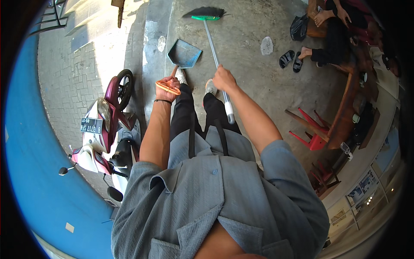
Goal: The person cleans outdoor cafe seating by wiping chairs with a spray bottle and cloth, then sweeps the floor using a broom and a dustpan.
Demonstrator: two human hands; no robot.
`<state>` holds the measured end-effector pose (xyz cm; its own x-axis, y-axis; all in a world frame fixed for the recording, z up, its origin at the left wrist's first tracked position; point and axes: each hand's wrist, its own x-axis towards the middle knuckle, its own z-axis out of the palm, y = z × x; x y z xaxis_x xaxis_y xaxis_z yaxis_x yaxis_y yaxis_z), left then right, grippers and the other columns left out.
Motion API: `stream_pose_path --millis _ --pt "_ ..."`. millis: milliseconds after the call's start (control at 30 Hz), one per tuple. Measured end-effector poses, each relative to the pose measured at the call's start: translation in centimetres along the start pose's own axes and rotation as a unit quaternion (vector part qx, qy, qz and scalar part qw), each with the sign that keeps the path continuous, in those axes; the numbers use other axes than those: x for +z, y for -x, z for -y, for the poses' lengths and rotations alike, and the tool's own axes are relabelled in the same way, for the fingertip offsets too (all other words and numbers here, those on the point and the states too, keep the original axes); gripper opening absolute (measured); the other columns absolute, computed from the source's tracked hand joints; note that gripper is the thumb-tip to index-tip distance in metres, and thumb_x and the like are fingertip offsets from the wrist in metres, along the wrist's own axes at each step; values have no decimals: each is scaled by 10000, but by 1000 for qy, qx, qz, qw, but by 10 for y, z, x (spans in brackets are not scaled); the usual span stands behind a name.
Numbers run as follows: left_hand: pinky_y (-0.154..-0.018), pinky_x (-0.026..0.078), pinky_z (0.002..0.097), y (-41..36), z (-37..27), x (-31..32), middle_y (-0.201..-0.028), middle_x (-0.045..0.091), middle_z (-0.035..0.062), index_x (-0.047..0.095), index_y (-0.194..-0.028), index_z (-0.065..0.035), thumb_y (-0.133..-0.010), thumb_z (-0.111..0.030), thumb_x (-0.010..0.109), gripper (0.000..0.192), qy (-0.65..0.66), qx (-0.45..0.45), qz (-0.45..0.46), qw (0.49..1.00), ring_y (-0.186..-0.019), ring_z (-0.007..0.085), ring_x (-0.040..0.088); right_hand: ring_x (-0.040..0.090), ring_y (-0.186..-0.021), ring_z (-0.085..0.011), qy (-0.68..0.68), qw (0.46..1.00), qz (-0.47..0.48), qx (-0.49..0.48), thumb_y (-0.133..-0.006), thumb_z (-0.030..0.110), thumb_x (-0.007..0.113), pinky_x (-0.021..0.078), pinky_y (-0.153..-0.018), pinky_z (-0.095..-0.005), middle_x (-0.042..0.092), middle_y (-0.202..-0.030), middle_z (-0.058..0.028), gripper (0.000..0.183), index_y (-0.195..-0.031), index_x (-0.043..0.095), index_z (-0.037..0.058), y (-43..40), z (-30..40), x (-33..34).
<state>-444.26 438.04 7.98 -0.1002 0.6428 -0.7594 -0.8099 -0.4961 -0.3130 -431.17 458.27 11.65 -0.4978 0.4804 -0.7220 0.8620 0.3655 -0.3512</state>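
My left hand [167, 88] grips the orange handle of a long-handled dustpan. The blue dustpan [185, 54] rests on the concrete floor just beyond my left shoe, its wide opening facing away from me. In my right hand [223, 78] is the silver metal pole of a broom, its white and grey end below the fist. The broom's head [205, 15], with a green base and black bristles, lies farther ahead on the floor, a little right of the dustpan and apart from it.
A parked motor scooter [105, 126] stands at left near a blue wall [42, 136]. At right are a wooden table [341, 106], a red plastic stool [315, 140], a pair of sandals [286, 59], a black plastic bag [299, 28] and a seated person's bare feet [321, 17].
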Motion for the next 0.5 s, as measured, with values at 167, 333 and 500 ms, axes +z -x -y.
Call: stream_pose_path --millis 167,333,500 --pt "-433 343 247 -1 5 3 -617 415 103 392 -774 54 -796 -58 385 114 23 19 2 1000 -459 153 359 568 -893 -426 -39 997 66 -7 -832 132 448 459 -786 -468 573 -941 -296 333 -1118 414 -36 86 -29 13" --pt "-418 359 278 -14 -9 -5 -636 444 153 383 -812 38 -783 -65 367 108 23 63 5 998 -452 182 377 597 -799 -363 -64 990 120 -23 -864 182 456 470 -719 -420 587 -899 -258 438 -1239 394 -36 148 -46 -2" --pt "-414 338 276 -10 -9 -5 -630 433 140 379 -735 7 -784 -78 377 99 43 58 21 997 -453 181 364 573 -926 -379 -79 981 174 21 -861 218 476 455 -785 -393 577 -973 -273 477 -1266 395 -22 197 -40 -57"
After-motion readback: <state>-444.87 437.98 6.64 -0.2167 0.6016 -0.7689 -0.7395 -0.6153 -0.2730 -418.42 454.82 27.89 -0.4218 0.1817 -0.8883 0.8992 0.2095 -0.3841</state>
